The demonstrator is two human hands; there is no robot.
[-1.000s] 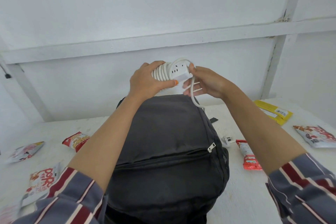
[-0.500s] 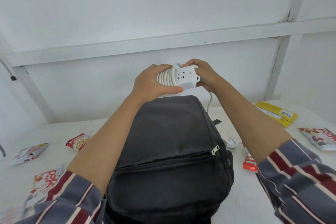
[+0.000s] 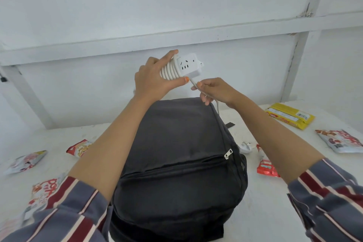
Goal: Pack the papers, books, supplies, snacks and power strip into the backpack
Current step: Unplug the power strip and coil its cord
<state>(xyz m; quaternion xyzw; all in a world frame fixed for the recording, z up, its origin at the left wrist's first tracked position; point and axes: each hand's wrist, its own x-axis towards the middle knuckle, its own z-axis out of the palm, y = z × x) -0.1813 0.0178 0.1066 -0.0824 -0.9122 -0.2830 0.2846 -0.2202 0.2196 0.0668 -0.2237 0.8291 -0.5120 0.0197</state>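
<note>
white tabletop bears black backpack; white wall behind.

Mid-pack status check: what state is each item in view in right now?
power strip: held above the backpack, cord partly wound round it.
left hand: grips the wound strip.
right hand: pinches the loose cord.
plug: lying on the table, not wound in.
backpack: front pocket zip looks closed.
yellow packet: flat on the table, unpacked.
</note>
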